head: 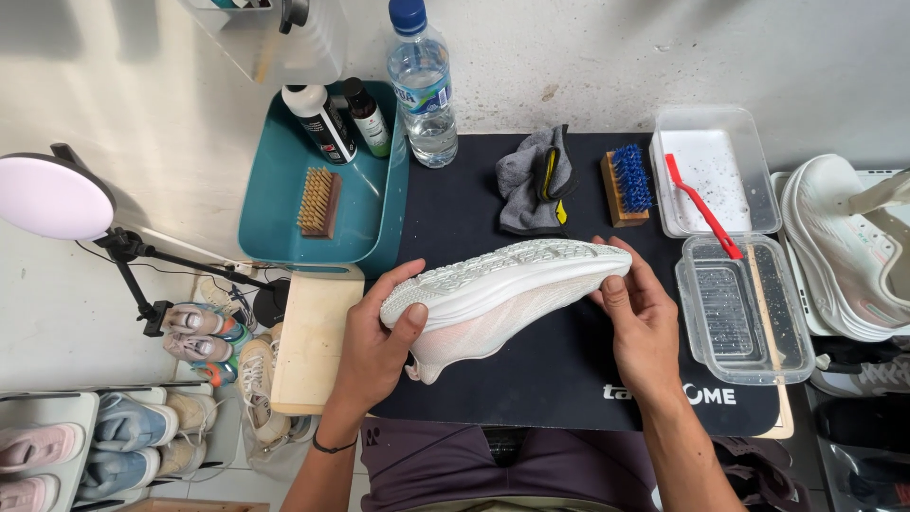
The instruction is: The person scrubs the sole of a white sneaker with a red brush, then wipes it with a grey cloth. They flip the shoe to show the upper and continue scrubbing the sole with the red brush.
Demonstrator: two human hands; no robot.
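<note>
I hold a white sneaker (502, 296) on its side above a black mat (474, 199), the ridged sole turned up and away from me. My left hand (379, 332) grips the heel end, thumb on the sole's edge. My right hand (637, 318) cups the toe end, fingers behind it. Both hands are closed on the shoe.
A teal tray (275, 213) holds a wooden brush (319, 201) and two bottles (332, 118); a water bottle (422, 85) stands beside it. On the mat lie a grey cloth (531, 185) and blue-bristled brush (626, 185). Clear tubs (744, 322) with a red brush (701, 204) sit right. Shoes (844, 246) line both sides.
</note>
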